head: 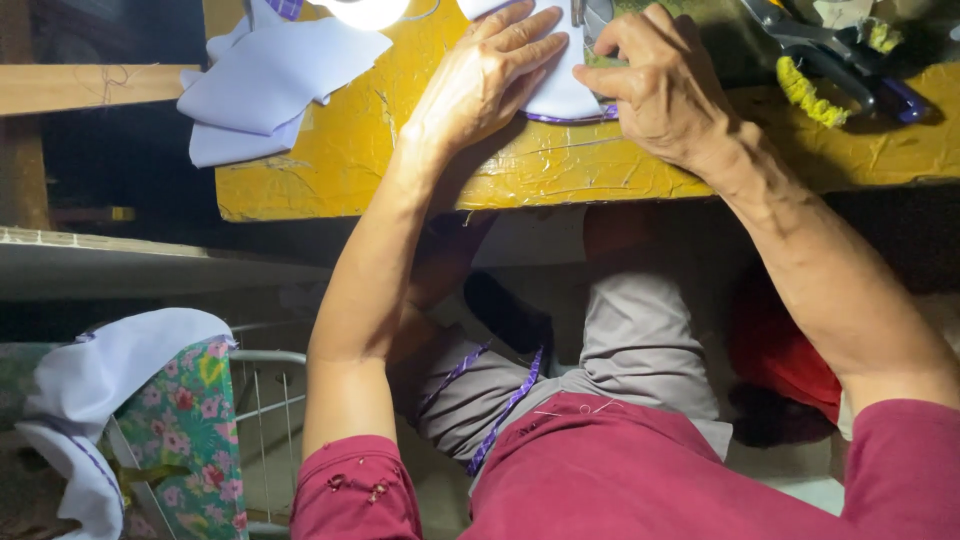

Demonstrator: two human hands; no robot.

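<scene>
My left hand (490, 75) lies flat, fingers spread, on a pale lilac fabric piece (562, 92) with a purple trimmed edge, pressing it onto the yellow table (400, 160). My right hand (665, 85) rests beside it with fingers curled down on the same fabric, close to a metal sewing machine part (590, 15) at the top edge. Most of the fabric is hidden beneath both hands.
A stack of lilac fabric pieces (265, 80) lies at the table's left end. Scissors with dark handles (850, 60) and a yellow scrunchie-like item (805, 92) sit at the right. More trimmed cloth (480, 385) rests on my lap. A floral-covered chair (180, 430) with white cloth stands lower left.
</scene>
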